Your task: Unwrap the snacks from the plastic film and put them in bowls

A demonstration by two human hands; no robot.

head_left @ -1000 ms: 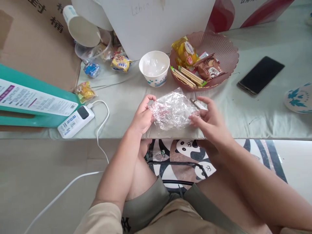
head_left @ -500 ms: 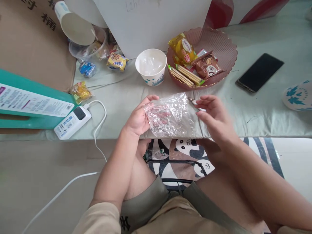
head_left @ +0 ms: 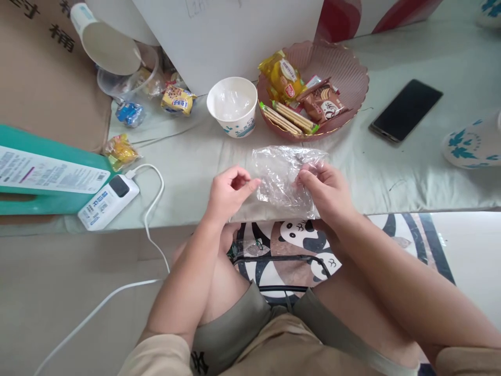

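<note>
A crinkled clear plastic bag (head_left: 279, 175) hangs over the front part of the cloth-covered table (head_left: 183, 193). My right hand (head_left: 326, 190) pinches its right side between thumb and fingers. Just left of the bag is my left hand (head_left: 230, 193), its fingers loosely curled and the thumb apart from them. The left thumb tip comes close to the bag's edge; whether it touches I cannot tell. Beyond the bag stand a white paper cup (head_left: 237, 125) with clear plastic inside and a pink scalloped bowl (head_left: 352, 94) holding several wrapped snacks.
A dark phone (head_left: 407, 110) lies at the right, near another paper cup (head_left: 473, 143). At the left are a white power bank (head_left: 107, 201) with a cable, a green container (head_left: 50, 172) and small wrapped snacks (head_left: 178, 99). A white box (head_left: 235, 36) stands behind.
My left hand has let go of the bag. My right hand has moved onto the bag's right side and grips it; the small slim object it held earlier no longer shows clearly. The view has shifted slightly.
</note>
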